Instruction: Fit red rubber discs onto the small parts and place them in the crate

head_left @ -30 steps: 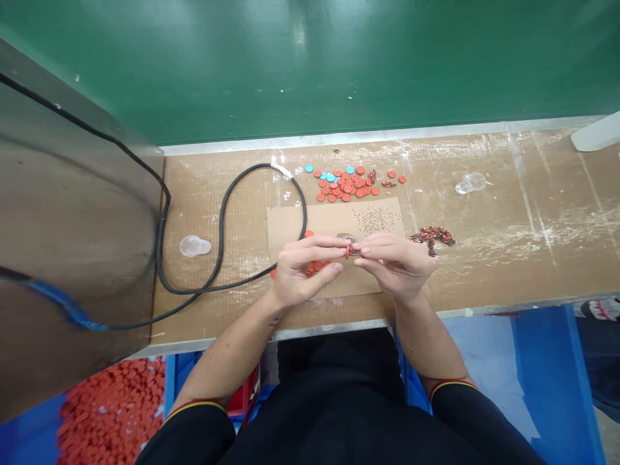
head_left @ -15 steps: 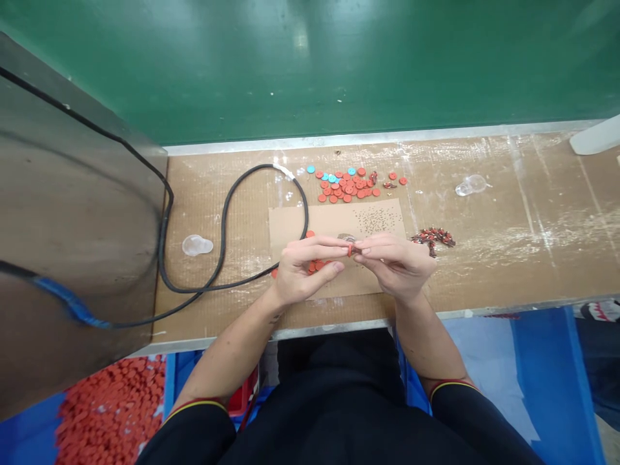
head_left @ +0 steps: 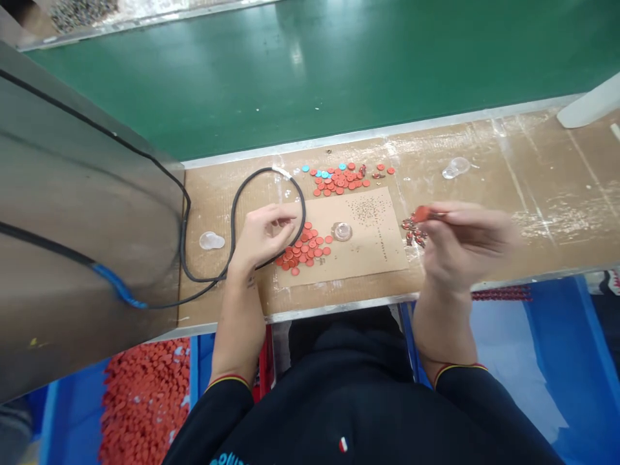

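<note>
Head view of 2 bare hands working over a brown, corrugated-card table (head_left: 542, 187). The left hand (head_left: 265, 236) hovers above a black cable (head_left: 237, 200), its grip apart, the fingers curved with nothing visible between them. It lies just beside a heap of red discs (head_left: 303, 248) on the left part of a cardboard sheet (head_left: 372, 255), a placing that appears to keep the discs within easy reach of that hand. The right hand (head_left: 465, 248), blurred by motion, has its grip together, clamped between thumb and fingers on a small red piece (head_left: 423, 214). The piece is held out ahead of the hand, just above a loose cluster of red-and-metal parts (head_left: 414, 231) at the right edge of the sheet. Between the 2 hands, a small clear dish (head_left: 342, 231) and a scatter of tiny dark parts (head_left: 368, 210) rest on the sheet. Beyond it lies a spread of red and blue discs (head_left: 339, 181). Each kind of part seems grouped apart, probably so that it can be told and picked up readily. A large mass of red discs (head_left: 143, 400) fills a blue bin below the table at lower left.
</note>
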{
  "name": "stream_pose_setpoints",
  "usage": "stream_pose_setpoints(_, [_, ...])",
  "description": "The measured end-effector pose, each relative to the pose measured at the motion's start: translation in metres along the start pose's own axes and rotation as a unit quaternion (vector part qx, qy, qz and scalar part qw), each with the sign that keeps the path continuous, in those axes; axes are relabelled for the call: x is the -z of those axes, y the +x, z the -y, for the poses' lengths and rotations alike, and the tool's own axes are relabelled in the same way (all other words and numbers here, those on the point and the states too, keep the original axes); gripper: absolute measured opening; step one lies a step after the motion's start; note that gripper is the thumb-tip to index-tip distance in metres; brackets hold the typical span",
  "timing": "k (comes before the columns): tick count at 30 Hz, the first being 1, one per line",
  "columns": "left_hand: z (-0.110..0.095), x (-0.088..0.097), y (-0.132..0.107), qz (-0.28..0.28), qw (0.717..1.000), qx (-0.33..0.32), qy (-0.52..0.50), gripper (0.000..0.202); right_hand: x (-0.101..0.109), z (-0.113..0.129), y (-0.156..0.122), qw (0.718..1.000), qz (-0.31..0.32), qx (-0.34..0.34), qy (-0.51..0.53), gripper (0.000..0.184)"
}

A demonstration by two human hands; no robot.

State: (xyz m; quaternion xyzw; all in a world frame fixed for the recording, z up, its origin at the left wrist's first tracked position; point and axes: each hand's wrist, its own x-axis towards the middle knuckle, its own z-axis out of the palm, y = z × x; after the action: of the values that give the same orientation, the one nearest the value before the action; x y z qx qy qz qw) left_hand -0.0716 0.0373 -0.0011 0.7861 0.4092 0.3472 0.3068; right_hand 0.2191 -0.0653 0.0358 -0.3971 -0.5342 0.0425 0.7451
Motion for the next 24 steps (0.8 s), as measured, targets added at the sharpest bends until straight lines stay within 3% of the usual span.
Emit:
stream_pose_setpoints(3, [-0.011,0.003,0.003,0.131,0.988,0.037,0.077,0.026,0.057,0.022,0.011,0.986,-0.077,0.082,-0.121,0.024])
stream_pose_setpoints(5, [-0.018,0.002,0.003,0.196,0.973,0.054,0.105,0.029,0.112,0.030,0.008,0.960,-0.140,0.139,-0.200,0.023])
stream_pose_setpoints(6, [-0.019,0.002,0.004,0.210,0.969,0.055,0.118,0.029,0.144,0.032,0.001,0.946,-0.165,0.128,-0.248,0.021])
stream_pose_setpoints(8, [-0.018,0.000,0.004,0.219,0.963,0.058,0.144,0.029,0.210,0.036,-0.024,0.910,-0.177,0.027,-0.374,0.021])
stream_pose_setpoints(10, [-0.014,-0.002,0.006,0.197,0.966,0.053,0.157,0.028,0.269,0.037,-0.063,0.850,-0.171,-0.108,-0.487,0.029])
stream_pose_setpoints(11, [-0.012,-0.004,0.006,0.180,0.970,0.044,0.159,0.028,0.294,0.037,-0.086,0.819,-0.143,-0.191,-0.522,0.032])
stream_pose_setpoints(13, [-0.009,-0.007,0.007,0.154,0.975,0.031,0.158,0.026,0.328,0.033,-0.133,0.784,-0.117,-0.265,-0.549,0.037])
stream_pose_setpoints(15, [-0.010,-0.009,0.007,0.135,0.978,0.036,0.155,0.024,0.342,0.023,-0.178,0.760,-0.083,-0.323,-0.558,0.035])
stream_pose_setpoints(18, [-0.012,-0.010,0.008,0.121,0.980,0.055,0.146,0.022,0.338,0.005,-0.229,0.740,-0.026,-0.398,-0.541,0.031])
stream_pose_setpoints(24, [-0.009,-0.008,0.012,0.106,0.986,0.043,0.118,0.018,0.322,-0.027,-0.279,0.728,0.071,-0.482,-0.483,0.029])
